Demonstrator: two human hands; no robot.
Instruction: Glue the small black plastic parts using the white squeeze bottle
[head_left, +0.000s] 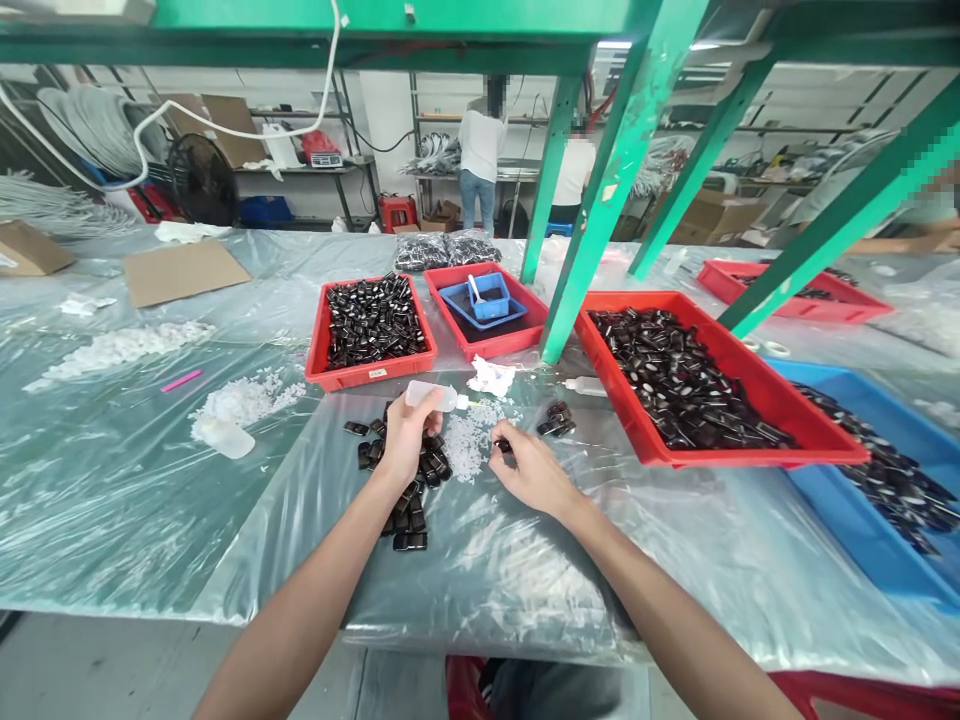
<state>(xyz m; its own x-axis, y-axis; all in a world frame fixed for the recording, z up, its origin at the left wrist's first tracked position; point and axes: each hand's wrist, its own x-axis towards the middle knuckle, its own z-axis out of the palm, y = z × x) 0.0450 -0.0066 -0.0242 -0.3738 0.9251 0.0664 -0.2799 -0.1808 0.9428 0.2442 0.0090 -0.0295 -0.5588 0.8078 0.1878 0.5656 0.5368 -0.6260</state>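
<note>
My left hand (pixel 411 435) is closed around a translucent squeeze bottle (pixel 433 396) with a thin tip that points right. Between the fingers of my right hand (pixel 529 468) sits a small black plastic part (pixel 504 445), mostly hidden by the fingertips. A spread of tiny clear-white pieces (pixel 469 440) lies on the table between both hands. Under and beside my left hand is a pile of glossy black parts (pixel 409 515). A smaller cluster of black parts (pixel 556 420) lies just beyond my right hand.
Red trays of black parts (pixel 319 345) (pixel 750 460) stand behind and to the right; a blue tray (pixel 847 540) sits far right. Green posts (pixel 600 200) rise from the table. A second bottle (pixel 585 386), crumpled tissue (pixel 491 376) and a pink stick (pixel 181 380) lie about. People stand behind.
</note>
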